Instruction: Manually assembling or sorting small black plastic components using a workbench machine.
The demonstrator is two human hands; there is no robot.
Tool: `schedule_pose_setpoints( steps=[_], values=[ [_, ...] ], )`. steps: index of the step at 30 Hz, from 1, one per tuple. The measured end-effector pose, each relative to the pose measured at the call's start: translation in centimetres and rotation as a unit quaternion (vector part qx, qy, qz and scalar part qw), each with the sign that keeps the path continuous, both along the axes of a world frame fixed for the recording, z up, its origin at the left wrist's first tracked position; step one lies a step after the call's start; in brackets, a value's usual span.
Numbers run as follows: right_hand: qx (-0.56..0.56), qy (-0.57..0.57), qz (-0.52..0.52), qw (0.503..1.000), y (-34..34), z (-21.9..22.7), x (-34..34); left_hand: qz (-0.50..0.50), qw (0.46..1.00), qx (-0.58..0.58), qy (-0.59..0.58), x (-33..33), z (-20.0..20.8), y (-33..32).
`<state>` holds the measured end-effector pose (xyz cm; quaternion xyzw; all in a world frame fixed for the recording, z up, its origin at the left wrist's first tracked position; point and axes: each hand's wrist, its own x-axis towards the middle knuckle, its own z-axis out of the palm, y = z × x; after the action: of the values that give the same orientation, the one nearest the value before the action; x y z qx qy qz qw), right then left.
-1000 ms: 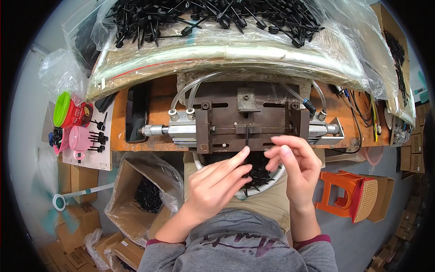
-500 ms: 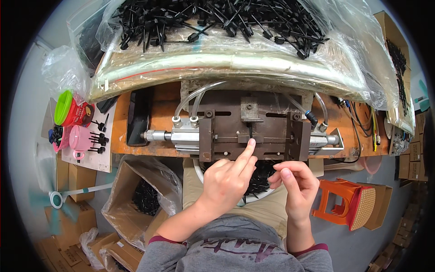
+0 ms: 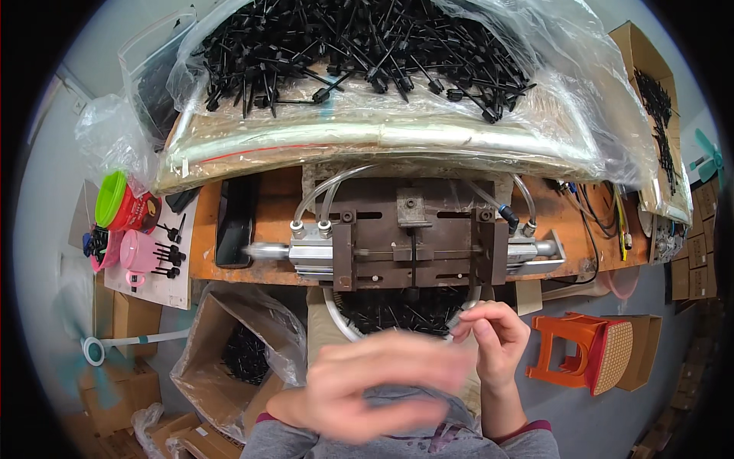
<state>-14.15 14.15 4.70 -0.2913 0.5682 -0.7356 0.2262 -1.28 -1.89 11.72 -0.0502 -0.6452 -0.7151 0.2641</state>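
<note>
A brown metal clamping fixture [image 3: 381, 205] stands on the bench before me, with a silver air cylinder [image 3: 312, 254] on its left and another [image 3: 523, 254] on its right. A thin black plastic part [image 3: 414, 268] lies lengthwise in its middle, its near end reaching the front edge. My left hand [image 3: 382, 375] is off the fixture, low over my lap and blurred, fingers stretched out and thumb apart, with nothing seen in it. To its right, my right hand [image 3: 498, 340] is closed in a pinch beside a container of black parts [image 3: 405, 310]; what it may hold is hidden.
A plastic-lined tray [image 3: 367, 138] heaped with black stemmed parts [image 3: 359, 53] stands behind the fixture. Clear hoses [image 3: 325, 183] arch over its top. Left are a pink cup [image 3: 139, 251] and an open carton [image 3: 206, 344]; an orange stool [image 3: 573, 348] stands right.
My left hand has left the black part in the fixture and drawn back toward my body. The black part now sticks out nearer the front edge. My right hand stays pinched, slightly lower.
</note>
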Motion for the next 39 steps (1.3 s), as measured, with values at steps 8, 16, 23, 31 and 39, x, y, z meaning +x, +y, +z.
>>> schedule_pose_setpoints(
  steps=[8, 16, 23, 31, 39],
  values=[
    [-0.067, -0.003, 0.063, 0.996, -0.6, -0.3, 1.5, -0.182, 0.854, 0.422, 0.246, 3.0, 5.2, 0.5],
    [-0.025, -0.009, 0.113, 0.993, -0.3, -0.9, 2.8, -0.148, 0.888, 0.356, 0.251, 2.8, 5.3, 1.1],
    [-0.012, -0.016, 0.108, 0.994, -0.2, -1.0, 2.8, 0.014, 0.966, 0.23, 0.12, 3.1, 7.7, 1.2],
    [-0.015, -0.005, 0.104, 0.994, -0.3, -1.1, 2.7, 0.048, 0.969, 0.21, 0.12, 2.8, 8.2, 1.6],
    [-0.012, -0.004, 0.111, 0.994, -0.7, -1.0, 2.9, 0.12, 0.973, 0.18, 0.078, 2.9, 9.6, 2.7]
  ],
)
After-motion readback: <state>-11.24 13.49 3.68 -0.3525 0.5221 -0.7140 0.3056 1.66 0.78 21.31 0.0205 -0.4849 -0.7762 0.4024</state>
